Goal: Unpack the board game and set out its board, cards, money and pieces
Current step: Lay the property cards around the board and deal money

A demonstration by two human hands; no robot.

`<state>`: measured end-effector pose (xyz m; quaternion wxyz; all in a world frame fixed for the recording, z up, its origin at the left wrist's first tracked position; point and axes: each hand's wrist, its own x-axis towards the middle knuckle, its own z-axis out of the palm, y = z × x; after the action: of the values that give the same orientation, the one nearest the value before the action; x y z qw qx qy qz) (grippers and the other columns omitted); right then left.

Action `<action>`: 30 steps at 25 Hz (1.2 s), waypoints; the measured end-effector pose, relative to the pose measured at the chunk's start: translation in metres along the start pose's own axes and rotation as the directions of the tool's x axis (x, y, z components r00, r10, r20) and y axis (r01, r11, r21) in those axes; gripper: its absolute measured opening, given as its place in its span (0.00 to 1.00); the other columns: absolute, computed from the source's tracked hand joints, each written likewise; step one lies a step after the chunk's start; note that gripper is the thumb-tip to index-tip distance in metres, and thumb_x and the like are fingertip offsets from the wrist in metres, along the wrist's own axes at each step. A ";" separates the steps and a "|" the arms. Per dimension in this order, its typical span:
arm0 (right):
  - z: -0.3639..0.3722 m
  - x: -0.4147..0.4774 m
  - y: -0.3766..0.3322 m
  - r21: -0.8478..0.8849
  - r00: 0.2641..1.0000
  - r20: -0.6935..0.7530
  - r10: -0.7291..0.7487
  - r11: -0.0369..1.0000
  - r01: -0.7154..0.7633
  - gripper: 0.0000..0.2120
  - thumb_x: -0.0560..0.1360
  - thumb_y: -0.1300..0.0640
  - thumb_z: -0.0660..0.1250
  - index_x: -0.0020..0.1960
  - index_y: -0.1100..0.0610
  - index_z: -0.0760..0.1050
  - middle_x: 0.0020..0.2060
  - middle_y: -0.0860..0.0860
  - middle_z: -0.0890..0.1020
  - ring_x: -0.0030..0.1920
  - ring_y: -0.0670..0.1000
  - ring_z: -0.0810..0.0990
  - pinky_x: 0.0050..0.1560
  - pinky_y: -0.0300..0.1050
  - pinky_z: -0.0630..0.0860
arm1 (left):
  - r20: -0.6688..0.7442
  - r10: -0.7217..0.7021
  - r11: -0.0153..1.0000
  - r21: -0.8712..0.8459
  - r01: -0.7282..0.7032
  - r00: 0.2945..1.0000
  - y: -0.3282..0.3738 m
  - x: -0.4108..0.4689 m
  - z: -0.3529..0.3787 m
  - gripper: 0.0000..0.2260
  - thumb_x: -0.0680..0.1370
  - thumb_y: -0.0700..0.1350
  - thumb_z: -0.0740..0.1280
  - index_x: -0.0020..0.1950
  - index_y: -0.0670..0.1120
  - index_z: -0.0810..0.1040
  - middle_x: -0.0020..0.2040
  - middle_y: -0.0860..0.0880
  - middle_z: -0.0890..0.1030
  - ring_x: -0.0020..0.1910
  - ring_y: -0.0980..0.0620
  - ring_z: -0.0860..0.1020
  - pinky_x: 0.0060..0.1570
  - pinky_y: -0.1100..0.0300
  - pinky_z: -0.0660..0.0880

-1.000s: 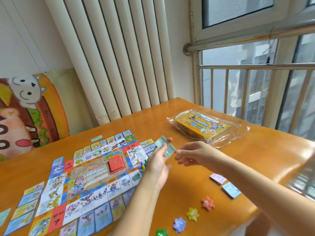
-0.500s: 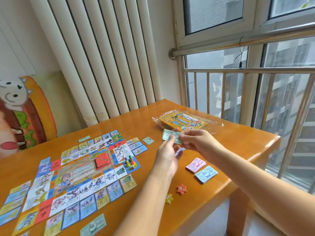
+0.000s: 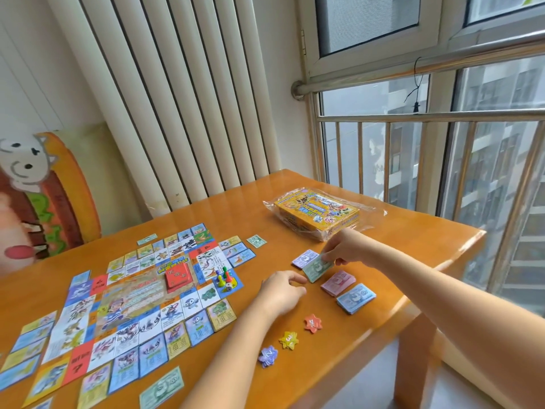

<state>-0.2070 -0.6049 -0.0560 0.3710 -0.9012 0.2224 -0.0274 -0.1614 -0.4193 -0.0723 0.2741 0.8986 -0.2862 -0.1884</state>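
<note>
The game board (image 3: 129,296) lies flat on the wooden table (image 3: 383,246), ringed by several property cards. A red card stack (image 3: 177,278) sits at its centre; pawns (image 3: 222,276) and a die stand on its right corner. My right hand (image 3: 345,246) pinches the far end of a green money stack (image 3: 317,268) lying on the table. My left hand (image 3: 281,290) touches the stack's near end with curled fingers. Purple (image 3: 305,257), pink (image 3: 337,282) and blue money stacks (image 3: 355,297) lie beside it.
The yellow game box (image 3: 318,212) in clear plastic wrap sits at the far right of the table. Star tokens, red (image 3: 312,323), yellow (image 3: 288,340) and purple (image 3: 267,355), lie near the front edge. Loose green notes (image 3: 161,388) lie near the front and beyond the board.
Both hands came down from mid-air to the table with the green money stack, which now lies between the purple and pink stacks. The view has swung right.
</note>
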 end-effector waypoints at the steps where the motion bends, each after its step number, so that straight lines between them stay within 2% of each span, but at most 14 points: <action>1: 0.002 0.003 -0.001 -0.070 1.000 -0.005 -0.018 0.997 0.018 0.08 0.73 0.62 0.70 0.51 0.62 0.82 0.34 0.53 0.81 0.28 0.45 0.75 0.28 0.33 0.72 | 0.012 0.002 1.000 0.024 -0.003 1.000 0.000 0.000 0.000 0.11 0.77 0.46 0.65 0.59 0.53 0.79 0.63 0.48 0.76 0.65 0.51 0.71 0.67 0.55 0.65; 4: 0.007 0.007 -0.003 -0.223 0.998 -0.016 -0.057 0.974 0.052 0.09 0.74 0.60 0.69 0.52 0.60 0.83 0.39 0.53 0.83 0.33 0.47 0.78 0.32 0.33 0.73 | 0.041 0.009 0.997 0.079 -0.012 0.999 -0.003 0.003 0.001 0.12 0.78 0.48 0.64 0.61 0.55 0.78 0.66 0.46 0.73 0.68 0.49 0.68 0.70 0.53 0.62; 7: 0.013 0.008 -0.004 -0.326 0.996 -0.046 -0.081 0.943 0.062 0.10 0.74 0.57 0.69 0.54 0.59 0.82 0.48 0.53 0.84 0.41 0.48 0.78 0.39 0.37 0.71 | 0.096 0.019 0.985 0.169 -0.035 0.995 -0.001 0.002 -0.001 0.14 0.79 0.49 0.61 0.65 0.57 0.75 0.68 0.46 0.68 0.70 0.45 0.64 0.70 0.56 0.61; 10: 0.010 0.002 -0.006 -0.331 0.991 -0.091 -0.098 0.942 0.062 0.12 0.74 0.55 0.70 0.56 0.59 0.80 0.52 0.52 0.82 0.46 0.50 0.79 0.43 0.39 0.72 | 0.129 0.033 0.983 0.176 -0.056 0.991 0.000 0.003 -0.005 0.14 0.79 0.50 0.62 0.65 0.57 0.75 0.69 0.47 0.69 0.69 0.46 0.66 0.69 0.55 0.64; 12: 0.002 -0.007 -0.007 -0.320 0.985 -0.061 -0.162 0.938 0.135 0.12 0.73 0.53 0.72 0.54 0.56 0.81 0.50 0.51 0.82 0.44 0.49 0.78 0.41 0.37 0.73 | 0.138 0.047 0.985 0.156 -0.068 0.989 0.000 0.002 -0.006 0.13 0.79 0.49 0.62 0.64 0.56 0.76 0.69 0.48 0.71 0.69 0.48 0.67 0.68 0.54 0.66; 14: -0.002 -0.018 -0.008 -0.341 0.977 0.054 -0.204 0.916 0.210 0.13 0.71 0.49 0.73 0.52 0.54 0.81 0.48 0.49 0.82 0.44 0.47 0.78 0.40 0.36 0.72 | 0.140 0.057 0.986 0.148 -0.077 0.989 0.000 0.000 -0.006 0.13 0.79 0.49 0.63 0.63 0.55 0.77 0.69 0.48 0.71 0.68 0.50 0.68 0.68 0.55 0.66; 16: 0.001 -0.026 -0.009 -0.414 0.981 0.138 -0.138 0.892 0.184 0.20 0.68 0.42 0.73 0.55 0.52 0.79 0.51 0.49 0.81 0.48 0.49 0.77 0.44 0.40 0.72 | 0.129 0.056 0.986 0.147 -0.075 0.990 0.003 -0.001 -0.006 0.13 0.79 0.49 0.63 0.63 0.53 0.77 0.69 0.48 0.72 0.67 0.50 0.70 0.66 0.57 0.67; 19: 0.010 -0.030 -0.003 -0.472 0.991 0.113 -0.064 0.875 0.111 0.26 0.67 0.39 0.73 0.59 0.53 0.75 0.55 0.51 0.76 0.51 0.50 0.72 0.47 0.42 0.71 | 0.101 0.031 0.988 0.147 -0.046 0.994 0.011 -0.003 -0.004 0.15 0.79 0.50 0.64 0.64 0.50 0.76 0.67 0.48 0.73 0.64 0.50 0.72 0.61 0.60 0.69; 22: 0.016 -0.034 0.001 -0.446 0.993 0.107 -0.050 0.890 0.093 0.26 0.68 0.41 0.73 0.60 0.53 0.74 0.56 0.52 0.73 0.54 0.52 0.70 0.51 0.44 0.70 | 0.067 -0.004 0.987 0.162 -0.007 0.998 0.019 -0.007 -0.001 0.16 0.79 0.51 0.64 0.64 0.47 0.77 0.66 0.48 0.75 0.63 0.49 0.74 0.58 0.61 0.69; 25: 0.016 -0.035 0.005 -0.425 0.993 0.080 -0.083 0.898 0.110 0.23 0.70 0.44 0.73 0.59 0.54 0.75 0.56 0.53 0.73 0.56 0.53 0.72 0.51 0.44 0.71 | 0.008 -0.024 0.988 0.150 0.022 1.000 0.023 -0.009 0.003 0.15 0.78 0.51 0.65 0.62 0.47 0.77 0.63 0.47 0.77 0.61 0.49 0.75 0.60 0.59 0.71; 27: 0.008 -0.035 0.014 -0.401 0.995 0.038 -0.095 0.911 0.102 0.19 0.70 0.46 0.73 0.57 0.54 0.77 0.55 0.53 0.76 0.55 0.52 0.74 0.50 0.44 0.72 | -0.054 0.056 0.992 0.116 -0.050 0.997 0.027 -0.016 0.008 0.13 0.78 0.50 0.65 0.61 0.49 0.77 0.62 0.49 0.78 0.60 0.50 0.75 0.59 0.59 0.72; 30: -0.006 -0.039 0.040 -0.350 0.990 -0.044 -0.134 0.930 0.110 0.13 0.71 0.46 0.72 0.53 0.50 0.80 0.51 0.51 0.76 0.55 0.51 0.75 0.49 0.42 0.70 | -0.056 0.322 0.942 0.120 -0.313 0.945 0.039 -0.034 0.020 0.13 0.78 0.48 0.64 0.62 0.52 0.76 0.63 0.53 0.74 0.63 0.54 0.71 0.58 0.65 0.65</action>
<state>-0.2587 -0.6172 -0.0741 0.1964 -0.9631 0.1795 -0.0409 -0.2138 -0.4328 -0.0581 0.2619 0.8607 -0.4267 -0.0918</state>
